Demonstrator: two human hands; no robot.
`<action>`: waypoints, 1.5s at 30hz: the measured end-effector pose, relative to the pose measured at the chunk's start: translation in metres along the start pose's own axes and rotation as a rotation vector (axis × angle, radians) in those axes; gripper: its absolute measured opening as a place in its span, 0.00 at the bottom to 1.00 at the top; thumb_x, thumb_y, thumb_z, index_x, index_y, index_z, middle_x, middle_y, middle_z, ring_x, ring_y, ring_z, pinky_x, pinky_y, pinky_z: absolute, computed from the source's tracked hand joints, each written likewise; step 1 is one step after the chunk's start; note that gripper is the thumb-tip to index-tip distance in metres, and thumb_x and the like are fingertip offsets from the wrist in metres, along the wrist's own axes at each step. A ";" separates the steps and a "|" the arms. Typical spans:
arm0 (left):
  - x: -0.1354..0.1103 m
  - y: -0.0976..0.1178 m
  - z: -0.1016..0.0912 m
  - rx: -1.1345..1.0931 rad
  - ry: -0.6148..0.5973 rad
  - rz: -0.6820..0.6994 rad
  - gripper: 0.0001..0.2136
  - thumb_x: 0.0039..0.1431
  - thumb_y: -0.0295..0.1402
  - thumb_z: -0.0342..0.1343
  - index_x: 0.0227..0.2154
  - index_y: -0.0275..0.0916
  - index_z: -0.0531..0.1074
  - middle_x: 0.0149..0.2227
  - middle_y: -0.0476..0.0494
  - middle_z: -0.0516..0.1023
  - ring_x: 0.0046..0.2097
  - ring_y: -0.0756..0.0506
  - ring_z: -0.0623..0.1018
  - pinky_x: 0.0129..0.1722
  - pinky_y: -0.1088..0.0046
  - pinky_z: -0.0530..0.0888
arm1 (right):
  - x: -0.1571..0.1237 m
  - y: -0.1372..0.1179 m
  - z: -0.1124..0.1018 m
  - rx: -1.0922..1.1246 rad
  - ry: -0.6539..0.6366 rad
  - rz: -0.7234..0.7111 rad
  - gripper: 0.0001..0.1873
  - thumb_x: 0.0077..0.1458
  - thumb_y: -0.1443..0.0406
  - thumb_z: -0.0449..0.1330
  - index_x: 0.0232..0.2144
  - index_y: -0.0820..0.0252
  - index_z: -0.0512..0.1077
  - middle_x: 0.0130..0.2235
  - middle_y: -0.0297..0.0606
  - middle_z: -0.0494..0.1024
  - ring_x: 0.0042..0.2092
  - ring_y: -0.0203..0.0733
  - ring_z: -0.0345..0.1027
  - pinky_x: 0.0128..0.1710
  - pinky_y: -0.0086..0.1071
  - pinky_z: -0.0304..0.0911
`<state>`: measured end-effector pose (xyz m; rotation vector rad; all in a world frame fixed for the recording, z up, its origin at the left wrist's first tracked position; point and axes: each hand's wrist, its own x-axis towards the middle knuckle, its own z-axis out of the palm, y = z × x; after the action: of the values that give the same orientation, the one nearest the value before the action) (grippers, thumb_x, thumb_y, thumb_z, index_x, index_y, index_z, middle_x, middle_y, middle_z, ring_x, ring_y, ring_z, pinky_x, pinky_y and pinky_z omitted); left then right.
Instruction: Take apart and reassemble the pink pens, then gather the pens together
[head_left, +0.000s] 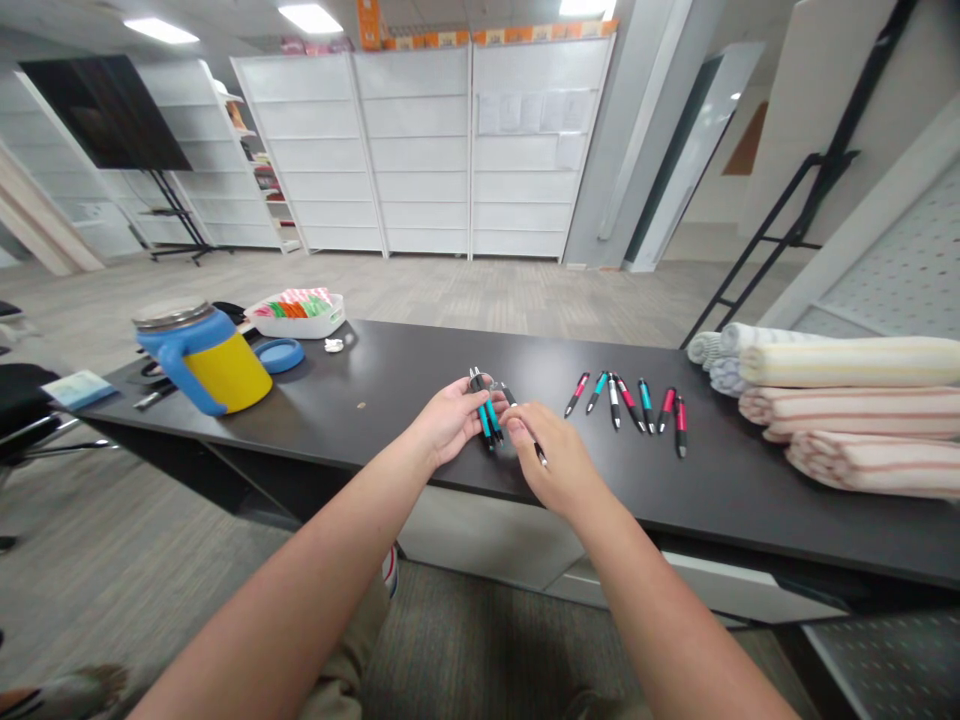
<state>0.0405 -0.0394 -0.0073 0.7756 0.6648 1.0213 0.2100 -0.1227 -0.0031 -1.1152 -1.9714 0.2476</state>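
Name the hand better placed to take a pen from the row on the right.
Right, probably. The right hand is nearest the row of pens, though it pinches a black pen. The left hand is farther off and holds teal pens.

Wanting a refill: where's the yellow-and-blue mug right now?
In the head view, the yellow-and-blue mug stands at the left end of the black table, just left of a round blue lid.
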 end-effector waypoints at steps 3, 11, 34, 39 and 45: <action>0.000 0.000 0.001 0.004 -0.014 0.002 0.12 0.63 0.19 0.57 0.47 0.35 0.71 0.41 0.35 0.83 0.38 0.44 0.85 0.46 0.64 0.81 | -0.001 0.002 0.004 -0.104 0.035 0.053 0.11 0.71 0.65 0.51 0.49 0.57 0.71 0.47 0.43 0.80 0.49 0.46 0.74 0.50 0.37 0.66; -0.001 0.002 0.004 0.014 0.041 0.005 0.11 0.64 0.18 0.53 0.47 0.35 0.69 0.41 0.32 0.84 0.39 0.43 0.85 0.48 0.59 0.81 | -0.001 0.024 0.005 -0.544 -0.106 0.292 0.19 0.62 0.74 0.55 0.51 0.56 0.76 0.47 0.46 0.79 0.47 0.50 0.75 0.45 0.37 0.65; -0.001 0.004 0.006 0.058 0.043 -0.023 0.11 0.63 0.21 0.57 0.46 0.35 0.71 0.44 0.28 0.84 0.41 0.42 0.85 0.47 0.61 0.82 | -0.001 0.042 -0.041 -0.948 -0.005 0.711 0.20 0.66 0.55 0.56 0.39 0.65 0.81 0.43 0.59 0.82 0.48 0.63 0.74 0.45 0.53 0.67; -0.001 0.005 0.006 0.047 0.035 -0.037 0.11 0.62 0.21 0.59 0.47 0.35 0.72 0.43 0.28 0.84 0.41 0.41 0.85 0.48 0.60 0.81 | -0.002 0.055 -0.050 -0.881 -0.001 0.721 0.17 0.63 0.57 0.62 0.47 0.65 0.76 0.36 0.56 0.83 0.40 0.59 0.80 0.39 0.45 0.70; 0.000 0.006 0.007 0.049 0.035 -0.045 0.11 0.62 0.21 0.59 0.47 0.34 0.72 0.44 0.28 0.84 0.41 0.41 0.85 0.48 0.61 0.81 | -0.003 0.067 -0.061 -0.829 -0.116 0.710 0.13 0.65 0.61 0.59 0.39 0.62 0.81 0.35 0.55 0.84 0.38 0.57 0.81 0.39 0.43 0.69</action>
<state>0.0434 -0.0397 0.0014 0.7836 0.7364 0.9831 0.2978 -0.0994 -0.0018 -2.3693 -1.7163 -0.1761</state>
